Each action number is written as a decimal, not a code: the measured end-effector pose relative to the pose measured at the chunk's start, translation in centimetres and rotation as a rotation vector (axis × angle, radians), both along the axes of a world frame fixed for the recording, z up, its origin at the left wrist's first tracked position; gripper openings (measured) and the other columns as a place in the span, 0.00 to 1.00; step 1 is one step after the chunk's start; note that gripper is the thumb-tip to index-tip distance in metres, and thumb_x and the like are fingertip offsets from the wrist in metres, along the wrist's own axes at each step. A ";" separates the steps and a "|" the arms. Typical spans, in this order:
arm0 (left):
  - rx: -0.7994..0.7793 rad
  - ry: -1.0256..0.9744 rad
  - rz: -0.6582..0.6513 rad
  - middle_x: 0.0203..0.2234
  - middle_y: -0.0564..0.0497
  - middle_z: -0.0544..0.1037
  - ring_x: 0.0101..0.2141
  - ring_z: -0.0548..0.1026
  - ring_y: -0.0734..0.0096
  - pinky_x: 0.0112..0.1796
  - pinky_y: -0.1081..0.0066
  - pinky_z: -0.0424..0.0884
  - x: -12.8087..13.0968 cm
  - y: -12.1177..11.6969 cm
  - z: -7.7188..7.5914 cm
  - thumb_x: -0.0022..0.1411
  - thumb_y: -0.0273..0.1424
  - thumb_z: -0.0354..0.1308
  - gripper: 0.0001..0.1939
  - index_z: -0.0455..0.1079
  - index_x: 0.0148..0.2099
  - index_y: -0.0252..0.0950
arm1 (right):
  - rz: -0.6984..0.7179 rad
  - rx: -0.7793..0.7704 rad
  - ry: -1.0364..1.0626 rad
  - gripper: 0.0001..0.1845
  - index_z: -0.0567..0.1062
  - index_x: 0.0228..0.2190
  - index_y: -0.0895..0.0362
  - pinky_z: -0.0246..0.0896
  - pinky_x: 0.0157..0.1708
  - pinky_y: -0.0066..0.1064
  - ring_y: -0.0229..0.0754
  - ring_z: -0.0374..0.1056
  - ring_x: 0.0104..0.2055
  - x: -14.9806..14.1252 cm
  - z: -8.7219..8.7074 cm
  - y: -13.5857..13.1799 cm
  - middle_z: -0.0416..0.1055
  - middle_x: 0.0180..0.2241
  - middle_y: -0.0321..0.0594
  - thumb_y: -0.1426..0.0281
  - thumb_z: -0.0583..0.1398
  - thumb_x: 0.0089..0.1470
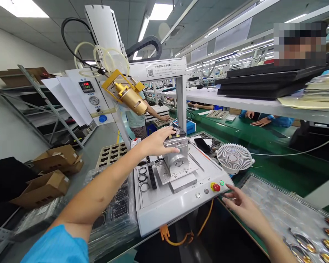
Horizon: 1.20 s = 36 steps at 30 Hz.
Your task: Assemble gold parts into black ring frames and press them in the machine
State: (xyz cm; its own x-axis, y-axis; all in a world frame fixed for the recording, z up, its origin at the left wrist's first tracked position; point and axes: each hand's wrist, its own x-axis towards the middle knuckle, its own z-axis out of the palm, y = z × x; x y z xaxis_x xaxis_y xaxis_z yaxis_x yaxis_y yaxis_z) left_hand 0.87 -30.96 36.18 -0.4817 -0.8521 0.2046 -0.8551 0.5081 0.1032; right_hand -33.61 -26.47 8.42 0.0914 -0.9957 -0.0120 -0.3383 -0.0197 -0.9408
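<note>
"Left hand [156, 142]?"
"Spread, seemingly resting on the metal fixture [175, 160] of the benchtop dispensing machine [164, 219]."
"Right hand [242, 208]?"
"Open in the air, just beside the clear plastic tray [276, 204], past the emergency stop button [216, 187]."

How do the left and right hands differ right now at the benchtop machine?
The left hand rests on the metal fixture, while the right hand appears to hover beside the red stop button. The left hand reaches farther forward than the right hand, which stays lower and nearer the camera. Both are bare and appear empty.
</note>
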 end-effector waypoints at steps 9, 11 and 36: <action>0.025 -0.070 -0.106 0.72 0.48 0.56 0.72 0.48 0.51 0.70 0.44 0.44 0.9 11.5 -1.1 0.67 0.54 0.58 0.35 0.62 0.69 0.45 | 0.104 -0.079 0.451 0.50 0.37 0.72 0.61 0.64 0.42 0.41 0.55 0.74 0.40 2.8 -3.7 0.9 0.76 0.39 0.45 0.62 0.54 0.57; 0.112 -0.021 -0.177 0.69 0.48 0.62 0.70 0.57 0.52 0.70 0.46 0.49 1.2 15.1 -2.5 0.65 0.51 0.62 0.31 0.67 0.65 0.47 | 0.087 -0.083 0.452 0.50 0.37 0.72 0.61 0.63 0.41 0.40 0.54 0.74 0.41 2.7 -3.5 0.6 0.76 0.42 0.46 0.63 0.55 0.57; 0.966 1.647 0.228 0.48 0.39 0.80 0.39 0.82 0.59 0.40 0.67 0.78 -9.2 18.3 -30.8 0.47 0.35 0.79 0.28 0.79 0.51 0.36 | 0.043 -0.124 0.436 0.25 0.75 0.54 0.54 0.64 0.55 0.30 0.44 0.69 0.54 -0.6 -0.1 10.7 0.73 0.51 0.43 0.59 0.71 0.58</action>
